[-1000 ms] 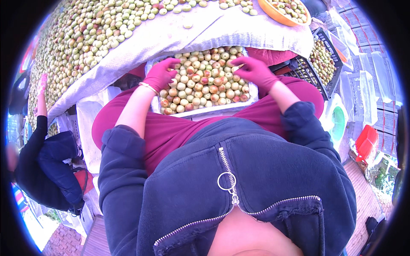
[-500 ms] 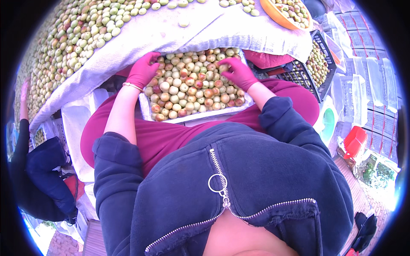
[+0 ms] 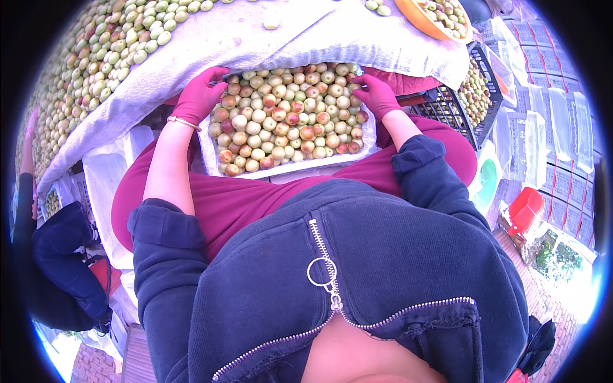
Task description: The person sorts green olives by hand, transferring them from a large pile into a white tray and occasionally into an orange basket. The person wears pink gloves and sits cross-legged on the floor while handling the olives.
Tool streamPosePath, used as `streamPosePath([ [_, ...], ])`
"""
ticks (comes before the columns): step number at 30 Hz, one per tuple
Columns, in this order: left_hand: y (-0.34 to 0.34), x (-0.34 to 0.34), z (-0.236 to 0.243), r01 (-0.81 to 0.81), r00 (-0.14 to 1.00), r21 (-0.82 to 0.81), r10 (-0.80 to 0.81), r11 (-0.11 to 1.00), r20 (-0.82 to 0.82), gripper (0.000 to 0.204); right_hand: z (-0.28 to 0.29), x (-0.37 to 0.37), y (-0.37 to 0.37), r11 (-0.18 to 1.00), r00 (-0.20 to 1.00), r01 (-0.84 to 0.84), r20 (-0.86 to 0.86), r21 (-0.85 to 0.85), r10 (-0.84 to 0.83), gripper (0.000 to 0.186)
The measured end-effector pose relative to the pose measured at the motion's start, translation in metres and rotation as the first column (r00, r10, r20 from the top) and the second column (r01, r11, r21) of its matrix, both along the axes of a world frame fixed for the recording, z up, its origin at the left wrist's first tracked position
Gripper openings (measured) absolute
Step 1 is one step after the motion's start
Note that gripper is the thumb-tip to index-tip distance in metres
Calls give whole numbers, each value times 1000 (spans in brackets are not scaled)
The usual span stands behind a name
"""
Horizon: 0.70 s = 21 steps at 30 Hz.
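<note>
A white-lined tray (image 3: 286,166) full of round pale green, yellow and russet fruit (image 3: 281,115) lies in front of my lap. My left hand (image 3: 199,97), in a pink glove, is at the tray's far-left corner, thumb and index finger apart, with nothing visible held. My right hand (image 3: 377,96), gloved alike, is at the far-right corner, its bent fingers apart beside the outer fruit; I cannot make out anything held in it.
A pile of fruit (image 3: 102,57) lies on white cloth (image 3: 306,38). An orange bowl (image 3: 412,16) and black crate (image 3: 476,124) of fruit stand right. A co-worker (image 3: 67,268) is at left, near stacked trays. A red object (image 3: 525,210) and green basin (image 3: 486,179) lie right.
My hands have moved apart from over the fruit to the tray's far corners, the right one shifting outward since half a second ago. The whole view has shifted slightly.
</note>
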<state>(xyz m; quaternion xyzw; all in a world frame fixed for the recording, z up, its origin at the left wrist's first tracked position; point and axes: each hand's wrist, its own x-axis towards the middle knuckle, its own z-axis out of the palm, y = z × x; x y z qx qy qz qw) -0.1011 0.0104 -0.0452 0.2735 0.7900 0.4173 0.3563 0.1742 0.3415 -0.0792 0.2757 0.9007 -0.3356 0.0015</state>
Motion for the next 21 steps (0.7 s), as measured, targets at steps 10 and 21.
streamPosePath([
  [10,-2,7,0,-44,996,92,51,995,-71,34,-6,-1,3,998,998,51,35,24,-51,31],
  [21,-4,2,-2,46,998,18,-45,999,-50,39,-6,4,13,996,988,91,126,25,-94,28],
])
